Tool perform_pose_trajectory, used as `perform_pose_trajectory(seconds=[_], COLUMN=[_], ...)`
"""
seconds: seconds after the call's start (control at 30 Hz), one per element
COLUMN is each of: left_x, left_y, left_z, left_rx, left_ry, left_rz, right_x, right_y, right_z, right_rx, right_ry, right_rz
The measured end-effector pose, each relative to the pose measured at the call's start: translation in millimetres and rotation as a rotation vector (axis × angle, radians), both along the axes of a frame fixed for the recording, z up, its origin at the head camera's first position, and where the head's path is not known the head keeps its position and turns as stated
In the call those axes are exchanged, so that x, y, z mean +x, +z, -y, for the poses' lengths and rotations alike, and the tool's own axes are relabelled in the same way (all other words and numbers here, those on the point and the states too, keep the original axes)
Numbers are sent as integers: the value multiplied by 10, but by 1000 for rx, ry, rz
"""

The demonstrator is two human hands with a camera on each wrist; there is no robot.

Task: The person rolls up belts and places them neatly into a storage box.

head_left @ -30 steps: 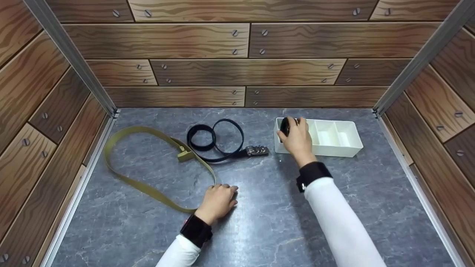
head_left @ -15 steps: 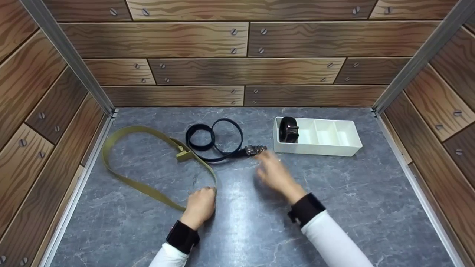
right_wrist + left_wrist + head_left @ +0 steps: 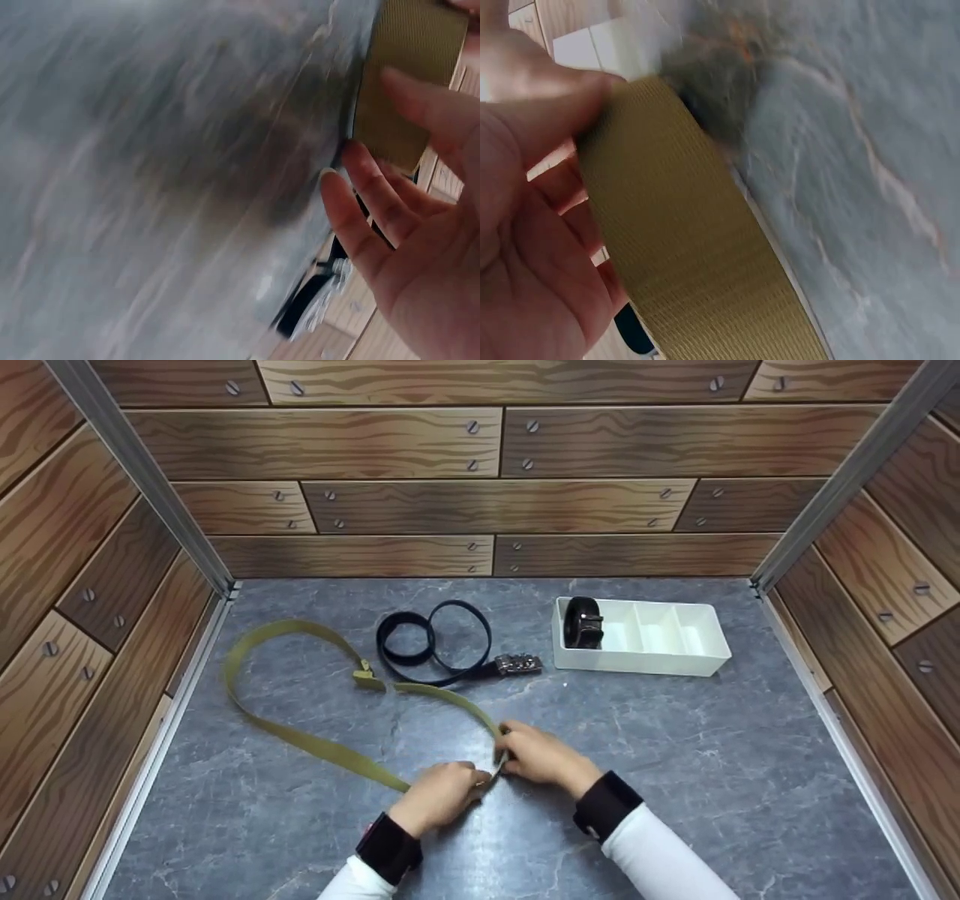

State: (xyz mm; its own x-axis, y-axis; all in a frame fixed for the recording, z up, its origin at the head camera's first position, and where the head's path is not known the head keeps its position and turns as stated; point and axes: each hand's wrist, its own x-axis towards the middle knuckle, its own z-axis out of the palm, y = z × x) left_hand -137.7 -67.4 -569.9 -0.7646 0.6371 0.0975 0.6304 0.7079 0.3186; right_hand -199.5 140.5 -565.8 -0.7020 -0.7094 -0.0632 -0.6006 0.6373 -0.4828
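Note:
An olive webbing belt (image 3: 315,746) lies in a wide loop on the grey floor, its buckle (image 3: 367,679) at the upper middle of the loop, near the free end. My left hand (image 3: 439,795) pinches the belt at its near right side; in the left wrist view the thumb presses on the ribbed strap (image 3: 690,217). Just right of it, my right hand (image 3: 544,754) holds the same strap between thumb and fingers, as the right wrist view shows with the strap (image 3: 416,37) under the thumb. The hands' fingertips are close together.
Behind the hands lies a loosely coiled dark belt (image 3: 472,671) with a silvery buckle (image 3: 517,664). A white divided tray (image 3: 645,662) stands at the back right, with a rolled black belt (image 3: 581,622) in its leftmost compartment. Wood-patterned walls (image 3: 360,555) enclose the floor.
The right hand has let go of the rolled black belt in the tray and come down left to the olive belt. The olive belt's free end has slid right, away from its buckle.

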Motion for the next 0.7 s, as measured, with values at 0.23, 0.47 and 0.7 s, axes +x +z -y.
perform_pose_trajectory(seconds=[0.23, 0.47, 0.7], left_x=[-185, -431, -451], left_y=[11, 41, 81], left_z=[271, 790, 1073], left_rx=[71, -47, -116], left_ry=[136, 416, 497], left_rz=[-22, -41, 45], right_x=[-10, 71, 137], right_y=[56, 89, 107], right_z=[-542, -1290, -1857], right_rx=[-26, -110, -93], right_ry=[-155, -276, -520], right_rz=[145, 226, 133])
